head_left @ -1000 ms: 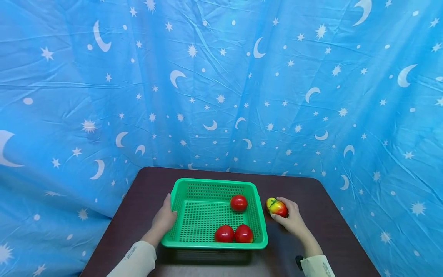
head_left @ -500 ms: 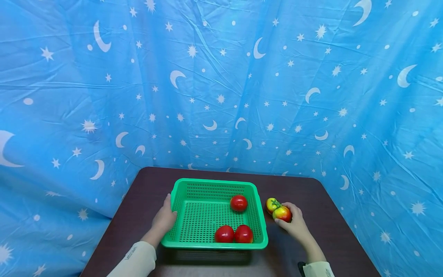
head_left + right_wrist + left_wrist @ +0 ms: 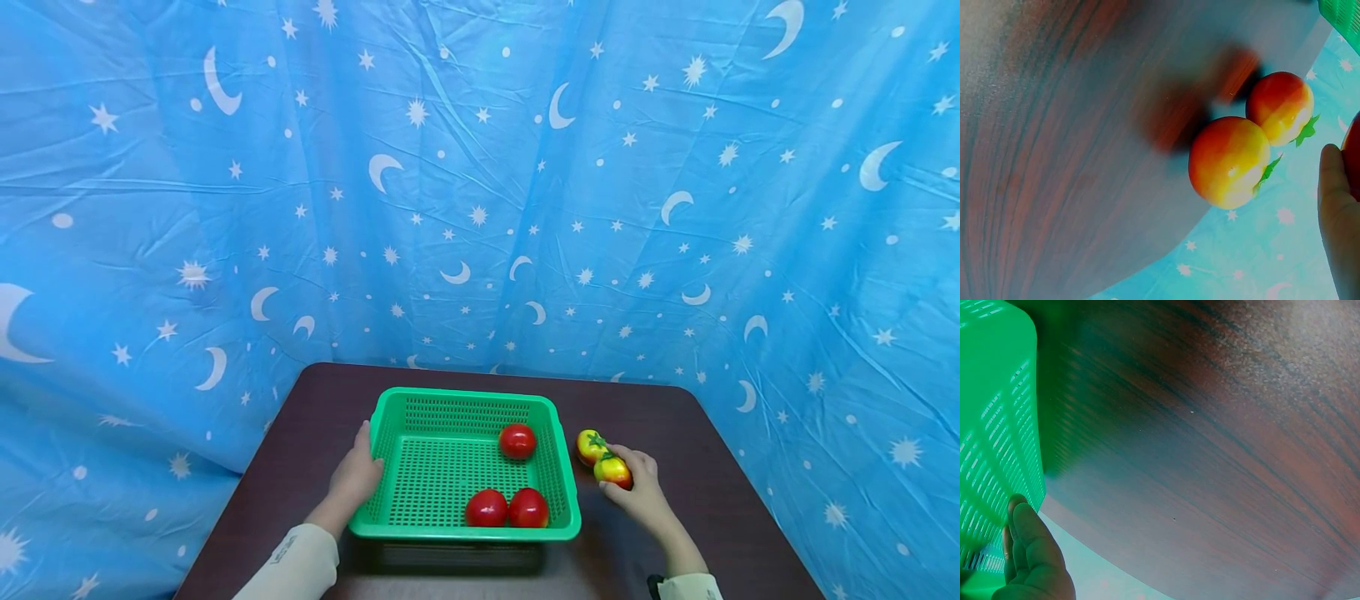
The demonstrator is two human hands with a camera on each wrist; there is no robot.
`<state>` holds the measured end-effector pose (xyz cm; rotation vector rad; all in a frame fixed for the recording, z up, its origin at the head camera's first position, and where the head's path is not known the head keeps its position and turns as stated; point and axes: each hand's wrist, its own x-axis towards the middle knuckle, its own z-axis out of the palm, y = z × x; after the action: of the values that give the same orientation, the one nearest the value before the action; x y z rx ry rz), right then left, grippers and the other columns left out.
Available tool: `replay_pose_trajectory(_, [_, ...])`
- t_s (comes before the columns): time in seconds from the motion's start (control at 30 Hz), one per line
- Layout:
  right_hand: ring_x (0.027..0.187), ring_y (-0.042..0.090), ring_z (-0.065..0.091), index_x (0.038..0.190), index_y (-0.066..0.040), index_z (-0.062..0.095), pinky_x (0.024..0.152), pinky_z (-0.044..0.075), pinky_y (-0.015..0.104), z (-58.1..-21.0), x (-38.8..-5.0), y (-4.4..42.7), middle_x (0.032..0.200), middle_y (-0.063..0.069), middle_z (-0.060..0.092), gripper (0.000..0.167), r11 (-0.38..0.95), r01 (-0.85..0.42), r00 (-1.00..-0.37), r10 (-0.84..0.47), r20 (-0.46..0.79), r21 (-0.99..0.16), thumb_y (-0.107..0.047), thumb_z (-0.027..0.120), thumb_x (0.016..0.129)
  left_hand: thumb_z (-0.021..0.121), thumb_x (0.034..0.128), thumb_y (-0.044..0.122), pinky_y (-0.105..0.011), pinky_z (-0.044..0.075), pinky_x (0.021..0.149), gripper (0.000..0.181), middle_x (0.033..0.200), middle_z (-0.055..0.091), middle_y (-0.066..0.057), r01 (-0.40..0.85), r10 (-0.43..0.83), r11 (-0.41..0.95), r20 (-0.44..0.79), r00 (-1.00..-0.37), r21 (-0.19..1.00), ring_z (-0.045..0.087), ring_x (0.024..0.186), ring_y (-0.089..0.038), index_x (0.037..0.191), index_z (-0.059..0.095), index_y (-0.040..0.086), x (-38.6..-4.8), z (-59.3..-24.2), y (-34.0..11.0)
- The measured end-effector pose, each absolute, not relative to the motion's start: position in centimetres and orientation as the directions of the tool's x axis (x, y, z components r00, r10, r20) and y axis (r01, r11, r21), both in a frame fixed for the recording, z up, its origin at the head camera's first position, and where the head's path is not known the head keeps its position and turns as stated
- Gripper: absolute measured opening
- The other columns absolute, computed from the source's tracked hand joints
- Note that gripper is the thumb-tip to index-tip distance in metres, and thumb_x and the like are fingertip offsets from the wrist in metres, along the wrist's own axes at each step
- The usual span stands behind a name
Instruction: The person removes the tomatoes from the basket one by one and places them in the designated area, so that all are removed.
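A green basket stands on the table, with several slots in its walls. My left hand holds its left side, thumb at the rim; in the left wrist view straight fingers lie along the outer wall. To the right of the basket, my right hand grips a yellow-and-red tomato between thumb and fingers. Another such tomato, green-leafed, sits just behind it. The right wrist view shows two touching tomatoes, plus a red rounded thing beside the finger, mostly cut off.
Inside the basket lie three red tomatoes: one at the right rear, two side by side in front. A dark wooden table carries everything. Behind its far edge hangs a blue curtain with moons and stars.
My right hand has drawn the front tomato slightly right and nearer, so the tomato behind shows more fully. Left hand and basket have stayed in place.
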<state>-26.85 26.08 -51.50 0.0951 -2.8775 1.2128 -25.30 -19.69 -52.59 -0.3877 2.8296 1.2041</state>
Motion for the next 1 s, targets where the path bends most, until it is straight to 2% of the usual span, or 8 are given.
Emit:
replay_pose_trajectory(0.13, [0.127, 0.038, 0.038, 0.143, -0.01, 0.047, 0.101, 0.047, 0.052, -51.6, -26.9, 26.1, 0.148, 0.021, 0.032, 0.063, 0.694, -0.038, -0.999, -0.028, 0.025, -0.719, -0.024, 0.073, 0.087, 0.051, 0.1011, 0.011, -0.038, 0.045, 0.062, 0.077, 0.121, 0.062, -0.031, -0.228, -0.208, 0.676, -0.115, -0.971, 0.701, 0.066, 0.087, -0.033, 0.161, 0.003, 0.001, -25.2, -52.7, -19.8])
replay_pose_trajectory(0.33, [0.125, 0.036, 0.04, 0.141, -0.006, 0.048, 0.101, 0.047, 0.053, -51.9, -27.0, 26.1, 0.145, 0.021, 0.042, 0.064, 0.701, -0.009, -1.0, -0.005, 0.008, -0.713, -0.026, 0.074, 0.087, 0.051, 0.1011, 0.011, -0.037, 0.043, 0.06, 0.077, 0.113, 0.065, -0.029, -0.231, -0.206, 0.666, -0.123, -0.971, 0.709, 0.065, 0.083, -0.03, 0.161, 0.002, 0.003, -25.2, -52.7, -19.7])
replay_pose_trajectory(0.57, [0.121, 0.038, 0.043, 0.139, -0.004, 0.045, 0.1, 0.047, 0.055, -52.2, -26.7, 26.2, 0.142, 0.024, 0.04, 0.064, 0.696, 0.02, -1.0, 0.028, -0.001, -0.718, -0.024, 0.075, 0.086, 0.05, 0.101, 0.011, -0.042, 0.048, 0.068, 0.077, 0.132, 0.056, -0.034, -0.236, -0.213, 0.672, -0.121, -0.969, 0.702, 0.065, 0.101, -0.04, 0.161, 0.003, 0.001, -25.3, -52.5, -19.7])
replay_pose_trajectory(0.7, [0.12, 0.039, 0.044, 0.137, -0.001, 0.044, 0.1, 0.047, 0.056, -52.5, -26.4, 26.5, 0.139, 0.026, 0.041, 0.064, 0.71, 0.013, -0.999, 0.035, 0.017, -0.704, -0.023, 0.075, 0.085, 0.051, 0.101, 0.011, -0.039, 0.046, 0.064, 0.077, 0.125, 0.061, -0.032, -0.233, -0.212, 0.672, -0.119, -0.97, 0.703, 0.066, 0.095, -0.036, 0.161, 0.003, 0.001, -25.3, -52.5, -19.7])
replay_pose_trajectory(0.87, [0.117, 0.04, 0.045, 0.134, 0.003, 0.045, 0.095, 0.048, 0.053, -53.1, -26.2, 26.8, 0.134, 0.029, 0.043, 0.064, 0.712, 0.001, -0.999, 0.036, 0.035, -0.702, -0.021, 0.077, 0.083, 0.051, 0.1011, 0.011, -0.036, 0.042, 0.059, 0.077, 0.104, 0.067, -0.024, -0.236, -0.21, 0.67, -0.125, -0.97, 0.704, 0.065, 0.08, -0.027, 0.161, 0.003, 0.001, -25.2, -52.5, -19.7])
replay_pose_trajectory(0.93, [0.116, 0.038, 0.046, 0.132, 0.003, 0.046, 0.095, 0.048, 0.051, -53.4, -26.1, 26.9, 0.132, 0.028, 0.044, 0.062, 0.711, 0.001, -0.999, 0.039, 0.038, -0.704, -0.02, 0.077, 0.083, 0.051, 0.1012, 0.011, -0.036, 0.041, 0.058, 0.077, 0.099, 0.066, -0.022, -0.237, -0.209, 0.668, -0.128, -0.969, 0.706, 0.064, 0.077, -0.026, 0.161, 0.003, 0.002, -25.2, -52.5, -19.7])
replay_pose_trajectory(1.0, [0.113, 0.036, 0.049, 0.129, 0.003, 0.048, 0.092, 0.049, 0.047, -53.7, -26.0, 26.9, 0.13, 0.028, 0.047, 0.061, 0.707, -0.011, -0.998, 0.037, 0.052, -0.707, -0.018, 0.078, 0.081, 0.051, 0.1011, 0.011, -0.036, 0.042, 0.059, 0.077, 0.102, 0.067, -0.023, -0.238, -0.21, 0.667, -0.128, -0.969, 0.706, 0.064, 0.079, -0.027, 0.161, 0.003, 0.002, -25.2, -52.5, -19.7])
